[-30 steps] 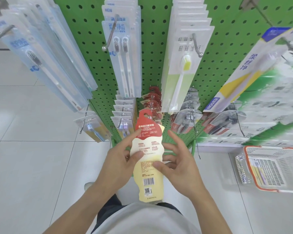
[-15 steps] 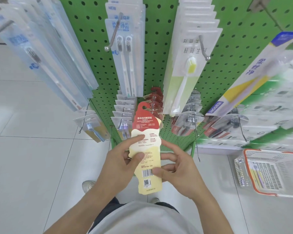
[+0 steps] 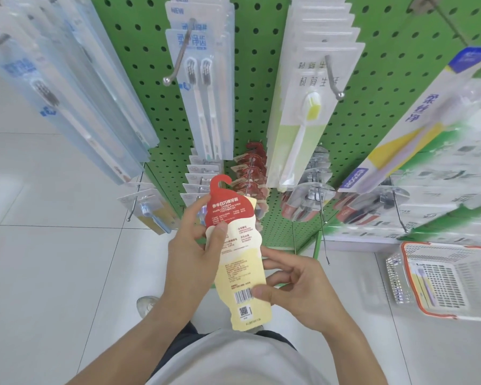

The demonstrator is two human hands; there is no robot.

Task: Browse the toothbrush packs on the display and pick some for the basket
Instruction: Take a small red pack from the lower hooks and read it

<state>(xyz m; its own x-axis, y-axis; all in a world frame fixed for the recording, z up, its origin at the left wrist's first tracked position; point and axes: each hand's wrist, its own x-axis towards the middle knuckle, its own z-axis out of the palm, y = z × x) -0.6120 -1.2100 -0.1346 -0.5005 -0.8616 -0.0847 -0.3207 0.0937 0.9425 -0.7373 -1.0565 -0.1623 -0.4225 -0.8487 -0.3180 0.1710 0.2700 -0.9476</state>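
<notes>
**Ana:** Head view first, biggest things down. What fills it?

**Ben:** White tiled floor [image 3: 53, 259] on the left and below, then the green perforated metal display board [image 3: 256, 87] standing upright across the top. Clear plastic toothbrush packs hang from its steel hooks: a blue-lettered twin-brush pack [image 3: 203, 87] in the middle, a white pack with a yellow-headed brush [image 3: 308, 107] to its right, more at both edges.

**Ana:** And the basket?

**Ben:** A white wire basket with an orange rim [image 3: 408, 273] sits on the floor at the lower right, well apart from both hands. One slim pack [image 3: 424, 284] lies inside it.

**Ana:** Where is the pack being looked at?

**Ben:** The red-and-cream card toothbrush pack with a hook-shaped top [image 3: 239, 259] is held between the hands, in front of the board's lower rows, printed back facing the camera, tilted slightly.

**Ana:** State of each grip?

**Ben:** The left hand [image 3: 189, 262] pinches the pack's upper left edge, thumb on the front, fingers behind. The right hand [image 3: 300, 290] pinches the lower right edge, thumb by the barcode, fingers curled behind.

**Ana:** Room around it?

**Ben:** The hook top is just beside a row of matching red packs [image 3: 252, 173] on their peg. Open floor lies between the right hand and the basket.
</notes>
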